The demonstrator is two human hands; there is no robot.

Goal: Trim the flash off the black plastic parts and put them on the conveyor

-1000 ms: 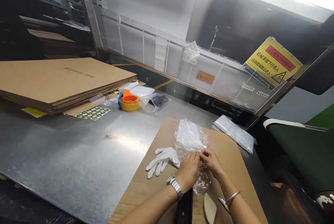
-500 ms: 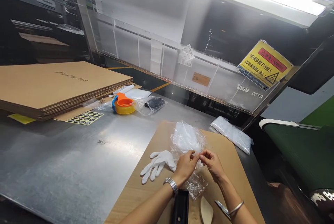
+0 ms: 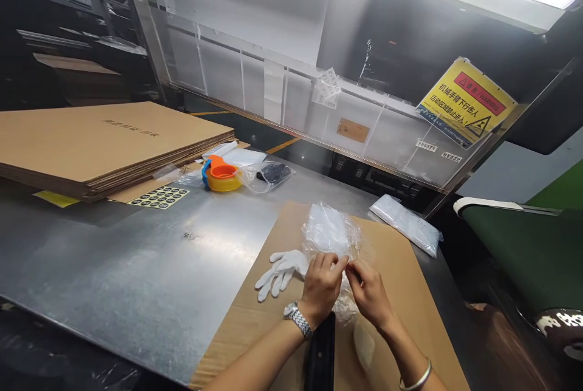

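My left hand (image 3: 324, 285) and my right hand (image 3: 368, 291) meet fingertip to fingertip over the cardboard sheet (image 3: 401, 282). Both pinch the crinkled clear plastic bag (image 3: 353, 236), which spreads beyond and beneath them with something white (image 3: 325, 227) inside. Left of my left hand lies a white glove (image 3: 281, 272), palm down or up I cannot tell. Below my wrists a long black object (image 3: 320, 354) rests on the cardboard, and a pale rounded piece (image 3: 364, 345) lies beside it, partly under the clear plastic.
Stacked cardboard (image 3: 113, 142) fills the back left. Near it are a sticker sheet (image 3: 161, 197), an orange and yellow tape dispenser (image 3: 223, 175) and a bag with a dark item (image 3: 273, 173). A white packet (image 3: 405, 224) lies right, beside a green conveyor (image 3: 514, 251).
My hands have drawn closer together, and the left one has turned so its back shows more. The plastic below them has shifted. The whole view has moved slightly; the silver tool is no longer visible.
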